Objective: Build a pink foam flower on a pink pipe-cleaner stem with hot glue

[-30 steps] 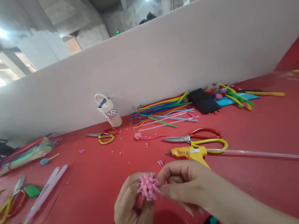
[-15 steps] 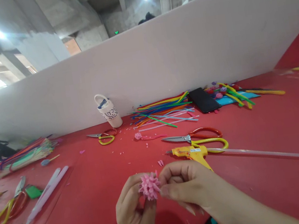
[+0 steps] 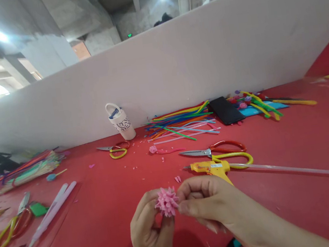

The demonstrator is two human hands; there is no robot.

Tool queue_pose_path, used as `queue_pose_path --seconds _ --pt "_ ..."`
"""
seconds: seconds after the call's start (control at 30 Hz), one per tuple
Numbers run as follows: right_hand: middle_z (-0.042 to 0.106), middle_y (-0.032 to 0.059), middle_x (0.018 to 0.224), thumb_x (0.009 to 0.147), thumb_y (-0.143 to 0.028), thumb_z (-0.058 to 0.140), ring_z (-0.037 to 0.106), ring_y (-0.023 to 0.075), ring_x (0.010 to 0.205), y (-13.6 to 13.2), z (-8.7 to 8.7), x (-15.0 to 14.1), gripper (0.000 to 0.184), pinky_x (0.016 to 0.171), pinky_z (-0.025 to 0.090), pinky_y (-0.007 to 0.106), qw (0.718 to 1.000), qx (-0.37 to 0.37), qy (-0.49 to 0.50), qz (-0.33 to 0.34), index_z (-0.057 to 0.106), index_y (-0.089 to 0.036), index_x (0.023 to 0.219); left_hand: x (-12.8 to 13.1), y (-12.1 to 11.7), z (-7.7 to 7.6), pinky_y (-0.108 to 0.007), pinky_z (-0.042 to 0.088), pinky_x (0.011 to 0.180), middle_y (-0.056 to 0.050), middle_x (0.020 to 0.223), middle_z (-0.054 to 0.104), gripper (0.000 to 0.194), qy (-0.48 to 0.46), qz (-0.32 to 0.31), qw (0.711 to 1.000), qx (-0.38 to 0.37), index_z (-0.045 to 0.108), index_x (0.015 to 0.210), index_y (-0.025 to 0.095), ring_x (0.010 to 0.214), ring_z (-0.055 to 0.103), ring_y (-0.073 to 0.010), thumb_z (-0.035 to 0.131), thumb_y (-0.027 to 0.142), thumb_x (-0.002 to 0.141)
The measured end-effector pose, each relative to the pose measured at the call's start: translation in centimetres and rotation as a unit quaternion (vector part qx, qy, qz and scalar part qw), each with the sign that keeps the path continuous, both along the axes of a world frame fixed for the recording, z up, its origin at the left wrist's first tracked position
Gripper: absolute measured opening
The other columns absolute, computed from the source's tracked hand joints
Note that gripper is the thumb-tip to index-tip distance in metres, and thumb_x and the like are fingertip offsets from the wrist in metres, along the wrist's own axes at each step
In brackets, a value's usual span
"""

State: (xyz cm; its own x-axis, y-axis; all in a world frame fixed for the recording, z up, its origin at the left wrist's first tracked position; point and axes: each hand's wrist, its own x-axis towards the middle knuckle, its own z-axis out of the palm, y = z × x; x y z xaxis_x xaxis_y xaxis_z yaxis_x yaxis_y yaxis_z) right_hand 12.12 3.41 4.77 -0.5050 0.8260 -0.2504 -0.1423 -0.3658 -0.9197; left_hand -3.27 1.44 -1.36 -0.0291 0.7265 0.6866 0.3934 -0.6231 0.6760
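Observation:
A small pink fringed flower point(image 3: 166, 201) made of pipe cleaner is pinched between both my hands, low in the middle of the view. My left hand point(image 3: 150, 237) grips it from below with fingers curled. My right hand point(image 3: 207, 203) pinches its right side with thumb and forefinger. Both hands hover just above the red table point(image 3: 104, 215).
A yellow glue gun point(image 3: 211, 169) with a clear glue stick and red-and-yellow scissors point(image 3: 218, 152) lie just behind my right hand. Coloured pipe cleaners point(image 3: 179, 123), a black phone point(image 3: 226, 110) and a small white bag point(image 3: 121, 121) sit by the white partition. More scissors point(image 3: 9, 227) lie left.
The flower and both hands have shifted slightly to the right and the flower has turned a little between the fingers. Nothing else on the table has moved.

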Motion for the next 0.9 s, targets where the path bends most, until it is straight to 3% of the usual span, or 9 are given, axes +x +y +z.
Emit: queue_pose_path --seconds 0.33,0.47,0.6,0.9 --pt "0.039 -0.0105 0.040 0.066 -0.032 0.066 0.025 0.0024 0.035 0.2 -0.2 0.1 0.018 0.036 0.015 0.019 1.000 0.006 -0.005 0.000 0.057 -0.017 0.064 0.4 -0.3 0.3 -0.026 0.053 0.063 -0.004 0.083 0.066 0.021 -0.020 0.017 1.000 -0.017 0.067 0.084 0.020 0.074 0.063 -0.0172 0.058 0.003 0.074" --pt "0.038 -0.0116 0.036 0.064 -0.029 0.065 0.026 0.0022 0.031 0.0 0.4 0.1 0.014 0.034 0.015 0.018 1.000 -0.011 -0.026 0.005 0.057 -0.018 0.064 0.1 -0.2 0.4 -0.026 0.053 0.064 -0.005 0.085 0.067 0.030 0.002 0.021 1.000 0.020 0.067 0.094 0.022 0.076 0.064 -0.0172 0.058 0.002 0.074" --pt "0.039 -0.0110 0.035 0.063 -0.026 0.060 0.028 0.0029 0.031 -0.2 0.8 0.2 0.009 0.034 0.019 0.017 0.999 -0.021 -0.026 0.005 0.059 -0.018 0.064 -0.1 -0.2 0.5 -0.029 0.053 0.070 -0.005 0.097 0.066 0.027 -0.013 0.010 0.998 0.062 0.067 0.090 0.021 0.084 0.065 -0.0189 0.056 0.002 0.075" --pt "0.035 -0.0150 0.029 0.061 -0.024 0.059 0.027 0.0019 0.023 0.2 0.5 -0.7 0.007 0.029 0.018 0.017 0.999 0.001 -0.048 0.021 0.053 -0.019 0.061 -0.1 -0.2 0.7 -0.030 0.053 0.071 -0.006 0.098 0.066 0.025 -0.001 0.008 0.998 0.058 0.067 0.091 0.021 0.084 0.065 -0.0194 0.057 0.004 0.076"
